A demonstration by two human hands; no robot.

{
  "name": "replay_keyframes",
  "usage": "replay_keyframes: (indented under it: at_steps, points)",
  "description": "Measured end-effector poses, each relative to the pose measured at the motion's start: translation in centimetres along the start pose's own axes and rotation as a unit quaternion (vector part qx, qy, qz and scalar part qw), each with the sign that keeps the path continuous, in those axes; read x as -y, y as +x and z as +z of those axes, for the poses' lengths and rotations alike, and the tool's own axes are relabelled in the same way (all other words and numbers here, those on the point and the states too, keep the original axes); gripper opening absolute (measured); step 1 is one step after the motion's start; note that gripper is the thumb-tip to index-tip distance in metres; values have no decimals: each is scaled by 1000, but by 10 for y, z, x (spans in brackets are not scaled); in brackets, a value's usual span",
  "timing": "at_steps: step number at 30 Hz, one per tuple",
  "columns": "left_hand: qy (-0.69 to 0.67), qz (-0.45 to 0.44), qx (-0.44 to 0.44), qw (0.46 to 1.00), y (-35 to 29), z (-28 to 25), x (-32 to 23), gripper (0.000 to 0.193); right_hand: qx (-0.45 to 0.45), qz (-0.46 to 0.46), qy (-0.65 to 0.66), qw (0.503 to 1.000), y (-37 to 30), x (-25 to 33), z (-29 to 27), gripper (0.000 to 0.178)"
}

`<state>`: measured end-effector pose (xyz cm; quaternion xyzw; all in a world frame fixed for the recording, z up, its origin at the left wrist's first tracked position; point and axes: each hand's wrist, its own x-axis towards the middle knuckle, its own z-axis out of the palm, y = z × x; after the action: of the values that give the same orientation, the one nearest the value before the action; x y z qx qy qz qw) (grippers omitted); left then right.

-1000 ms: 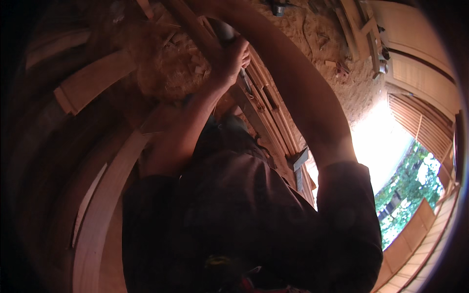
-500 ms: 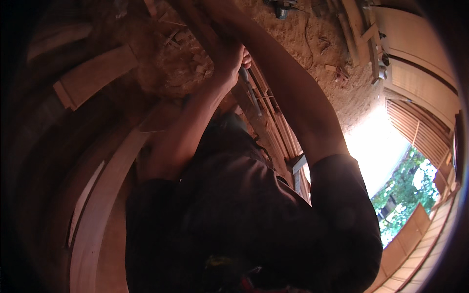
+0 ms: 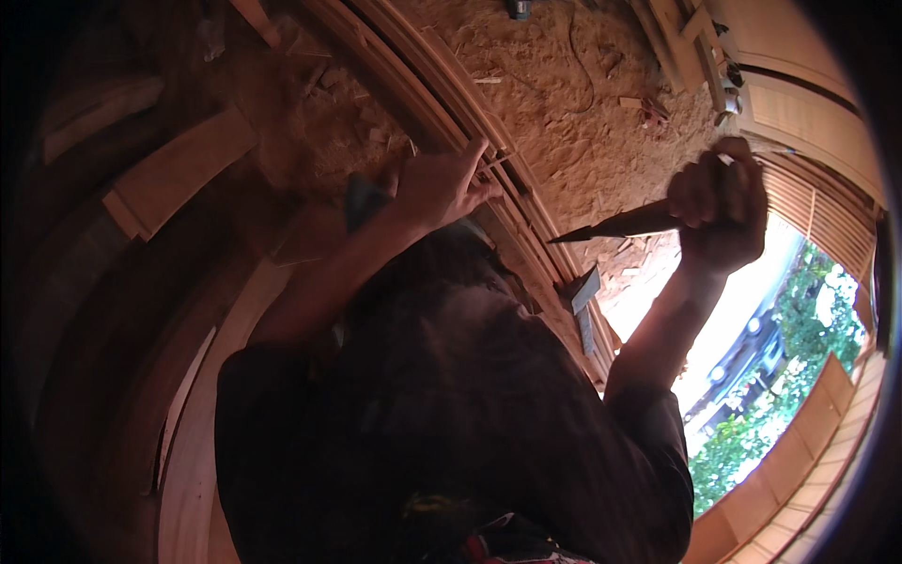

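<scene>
My right hand (image 3: 719, 207) is raised at the right, its fingers closed around a dark tapered hand tool (image 3: 634, 224). The tool's sharp tip points left, toward a long wooden piece (image 3: 526, 221) made of several parallel strips. I cannot tell the tool's exact kind. Over the left edge of that wooden piece is my left hand (image 3: 442, 188), with thumb and fingers spread and nothing seen in it. Whether it touches the wood is unclear. Nearer my body, a flat grey metal piece (image 3: 583, 289) lies on the strips.
Wood chips and shavings cover the brown dirt floor (image 3: 564, 122). Boards (image 3: 183, 174) lie at the left, with a long plank (image 3: 202, 423) nearer. Wooden panels (image 3: 799, 113) and slats (image 3: 813, 202) stand at the right, beside a bright opening with foliage (image 3: 752, 442).
My right arm has swung from the far end back to the right, with the pointed tool now showing. My left hand has come nearer and opened from a closed grip.
</scene>
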<state>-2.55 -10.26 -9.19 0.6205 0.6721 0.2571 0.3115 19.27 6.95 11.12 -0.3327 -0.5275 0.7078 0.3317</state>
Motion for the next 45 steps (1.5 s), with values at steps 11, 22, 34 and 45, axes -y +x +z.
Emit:
replay_keyframes:
  at_steps: [11,22,34,45]
  points:
    - [-26,-129,-281,951,-11,-42,70,17,113,-198,125,966,-64,13,-21,48]
    - [-139,147,-177,963,-20,28,-85,56,32,-150,23,988,-84,-44,2,36]
    - [-167,234,-3,958,2,103,-88,29,56,-210,2,976,-158,-110,-10,41]
    - [-182,297,-143,926,11,41,-132,13,78,-172,-164,968,-112,-70,24,23]
